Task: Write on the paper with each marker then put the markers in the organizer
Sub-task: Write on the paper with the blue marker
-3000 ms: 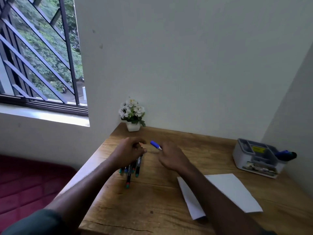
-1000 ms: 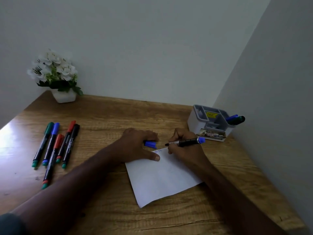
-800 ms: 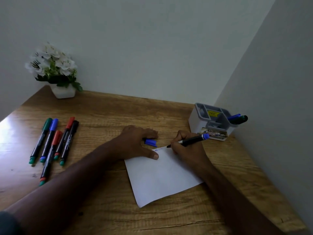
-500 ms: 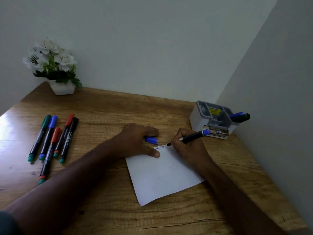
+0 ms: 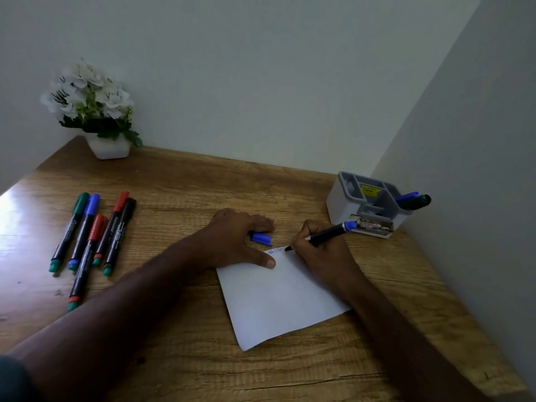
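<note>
A white paper (image 5: pixel 278 300) lies on the wooden desk (image 5: pixel 203 358), with small blue letters at its top edge. My right hand (image 5: pixel 322 253) grips an uncapped blue marker (image 5: pixel 324 235), its tip on the paper just right of the letters. My left hand (image 5: pixel 235 239) holds the blue cap (image 5: pixel 261 238) under its fingers while the thumb presses the paper's top left corner. Several capped markers (image 5: pixel 92 236) lie in a row at the left. The grey and white organizer (image 5: pixel 365 204) stands at the right by the wall, with two markers (image 5: pixel 413 200) sticking out of it.
A white pot of white flowers (image 5: pixel 92 111) stands at the back left corner of the desk. Walls close the desk in at the back and on the right. The desk's front edge runs along the bottom right.
Three seconds ago both hands were at the marker row uncapping the blue marker. Since then my right hand has written letters, the tip creeping right along the paper's top edge.
</note>
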Demonstrator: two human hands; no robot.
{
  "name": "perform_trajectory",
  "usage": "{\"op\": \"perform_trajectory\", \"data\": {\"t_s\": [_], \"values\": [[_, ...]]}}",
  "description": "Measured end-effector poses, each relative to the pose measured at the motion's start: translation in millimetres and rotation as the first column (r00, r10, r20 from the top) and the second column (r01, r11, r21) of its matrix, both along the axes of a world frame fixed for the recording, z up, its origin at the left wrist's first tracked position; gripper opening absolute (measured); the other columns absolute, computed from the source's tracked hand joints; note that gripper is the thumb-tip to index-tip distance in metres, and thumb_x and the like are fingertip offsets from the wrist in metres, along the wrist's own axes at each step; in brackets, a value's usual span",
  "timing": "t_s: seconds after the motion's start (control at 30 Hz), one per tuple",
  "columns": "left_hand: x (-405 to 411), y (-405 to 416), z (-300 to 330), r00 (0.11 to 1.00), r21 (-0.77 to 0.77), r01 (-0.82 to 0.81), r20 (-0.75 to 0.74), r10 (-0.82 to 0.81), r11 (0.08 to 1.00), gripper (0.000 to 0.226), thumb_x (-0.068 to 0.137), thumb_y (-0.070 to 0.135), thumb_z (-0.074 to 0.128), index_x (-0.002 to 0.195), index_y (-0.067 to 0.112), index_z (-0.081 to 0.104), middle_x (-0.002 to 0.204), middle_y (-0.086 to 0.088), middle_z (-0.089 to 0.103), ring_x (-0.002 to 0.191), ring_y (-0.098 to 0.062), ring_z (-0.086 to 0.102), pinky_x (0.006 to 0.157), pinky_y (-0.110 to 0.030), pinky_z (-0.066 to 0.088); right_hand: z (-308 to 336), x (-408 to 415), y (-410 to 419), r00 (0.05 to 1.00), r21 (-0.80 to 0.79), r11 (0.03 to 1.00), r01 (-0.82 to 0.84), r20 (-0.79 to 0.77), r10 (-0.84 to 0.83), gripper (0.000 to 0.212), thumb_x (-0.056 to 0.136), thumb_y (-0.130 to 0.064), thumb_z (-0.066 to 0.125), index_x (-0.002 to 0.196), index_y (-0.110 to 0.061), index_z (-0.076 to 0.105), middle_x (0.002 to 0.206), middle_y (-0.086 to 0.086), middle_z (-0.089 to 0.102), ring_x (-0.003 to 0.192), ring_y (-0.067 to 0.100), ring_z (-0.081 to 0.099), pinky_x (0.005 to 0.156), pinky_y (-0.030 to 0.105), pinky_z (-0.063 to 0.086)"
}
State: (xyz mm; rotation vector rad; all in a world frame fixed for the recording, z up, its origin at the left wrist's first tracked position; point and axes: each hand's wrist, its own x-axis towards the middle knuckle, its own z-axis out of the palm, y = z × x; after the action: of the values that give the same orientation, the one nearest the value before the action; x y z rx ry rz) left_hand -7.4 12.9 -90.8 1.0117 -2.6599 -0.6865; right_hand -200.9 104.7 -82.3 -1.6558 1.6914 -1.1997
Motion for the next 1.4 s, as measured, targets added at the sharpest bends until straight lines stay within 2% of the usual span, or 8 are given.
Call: {"op": "perform_trajectory", "data": {"t_s": [0.13, 0.27, 0.33, 0.53, 0.63, 0.77, 1.0, 1.4], "values": [[-0.1, 1.1, 0.6, 1.000, -0.013, 0.002, -0.011, -0.002, 1.000, 0.084, 0.072, 0.069, 0.067, 0.144, 0.033, 0.042, 0.153, 0.011, 0.037, 0.140, -0.012, 0.034, 0.114, -0.038, 0.011, -0.5, 0.5, -0.1, 1.000, -0.013, 1.000, -0.014, -0.020, 0.014, 0.020, 0.081, 0.003, 0.062, 0.063, -0.003, 0.055, 0.057, -0.008, 0.054, 0.057, 0.003, 0.049, 0.053, 0.016, 0.040], [-0.2, 1.8, 2.1, 1.000, 0.003, 0.000, -0.001, 0.000, 1.000, 0.091, 0.064, 0.075, 0.060, 0.143, 0.034, 0.042, 0.153, 0.012, 0.036, 0.140, -0.011, 0.034, 0.115, -0.039, 0.011, -0.2, 1.6, -0.7, 1.000, -0.026, 1.000, -0.006, -0.016, 0.006, 0.020, 0.082, 0.004, 0.062, 0.064, -0.003, 0.055, 0.059, -0.002, 0.054, 0.056, 0.003, 0.048, 0.053, 0.015, 0.039], [-0.2, 1.9, 2.4, 1.000, -0.008, 0.000, -0.014, 0.000, 1.000, 0.087, 0.068, 0.070, 0.066, 0.143, 0.033, 0.043, 0.153, 0.012, 0.037, 0.140, -0.011, 0.034, 0.115, -0.038, 0.011, -0.6, 1.3, -1.3, 1.000, -0.023, 1.000, -0.003, -0.016, 0.003, 0.023, 0.082, 0.002, 0.062, 0.063, -0.007, 0.053, 0.060, 0.000, 0.054, 0.057, 0.005, 0.048, 0.053, 0.017, 0.039], [0.5, 1.7, 1.9, 1.000, 0.002, 0.009, -0.023, -0.009, 1.000, 0.085, 0.071, 0.067, 0.068, 0.143, 0.032, 0.043, 0.153, 0.009, 0.037, 0.140, -0.011, 0.035, 0.119, -0.043, 0.012, 0.2, 0.0, -0.2, 1.000, -0.059, 0.998, 0.012, -0.009, -0.013, 0.038, 0.079, 0.007, 0.061, 0.054, -0.017, 0.047, 0.051, -0.013, 0.049, 0.051, 0.001, 0.046, 0.051, 0.012, 0.035], [0.5, 1.8, 2.6, 1.000, 0.002, 0.008, -0.013, -0.008, 1.000, 0.085, 0.071, 0.067, 0.068, 0.144, 0.031, 0.042, 0.153, 0.010, 0.037, 0.140, -0.011, 0.034, 0.119, -0.045, 0.011, 1.3, 0.7, -0.1, 1.000, -0.058, 0.998, 0.006, 0.004, -0.006, 0.037, 0.080, 0.009, 0.060, 0.055, -0.016, 0.049, 0.052, -0.013, 0.053, 0.052, 0.000, 0.048, 0.051, 0.011, 0.037], [0.2, 3.1, 3.1, 1.000, -0.004, 0.002, -0.010, -0.002, 1.000, 0.084, 0.072, 0.066, 0.068, 0.145, 0.032, 0.041, 0.154, 0.010, 0.036, 0.140, -0.010, 0.033, 0.119, -0.042, 0.010, 1.0, 2.7, -0.2, 1.000, -0.042, 0.999, -0.012, -0.025, 0.011, 0.027, 0.080, 0.005, 0.062, 0.059, -0.009, 0.052, 0.057, -0.004, 0.053, 0.055, 0.006, 0.048, 0.052, 0.019, 0.039], [0.6, 1.4, 1.8, 1.000, 0.012, 0.005, 0.001, -0.005, 1.000, 0.094, 0.063, 0.076, 0.059, 0.144, 0.032, 0.041, 0.154, 0.009, 0.037, 0.139, -0.011, 0.035, 0.119, -0.046, 0.013, 1.9, 2.6, 0.0, 1.000, -0.055, 0.998, 0.016, -0.004, -0.016, 0.034, 0.081, 0.006, 0.061, 0.057, -0.015, 0.049, 0.052, -0.011, 0.051, 0.051, 0.001, 0.046, 0.050, 0.012, 0.036], [-0.7, 4.0, 5.3, 1.000, -0.024, 0.012, 0.004, -0.012, 1.000, 0.081, 0.075, 0.064, 0.066, 0.145, 0.031, 0.040, 0.153, 0.009, 0.037, 0.139, -0.012, 0.035, 0.114, -0.038, 0.010, -0.1, 2.4, -1.7, 0.999, -0.069, 0.997, 0.025, -0.026, -0.027, 0.031, 0.080, 0.005, 0.061, 0.058, -0.014, 0.050, 0.051, -0.013, 0.051, 0.051, 0.000, 0.047, 0.050, 0.011, 0.036]]}}
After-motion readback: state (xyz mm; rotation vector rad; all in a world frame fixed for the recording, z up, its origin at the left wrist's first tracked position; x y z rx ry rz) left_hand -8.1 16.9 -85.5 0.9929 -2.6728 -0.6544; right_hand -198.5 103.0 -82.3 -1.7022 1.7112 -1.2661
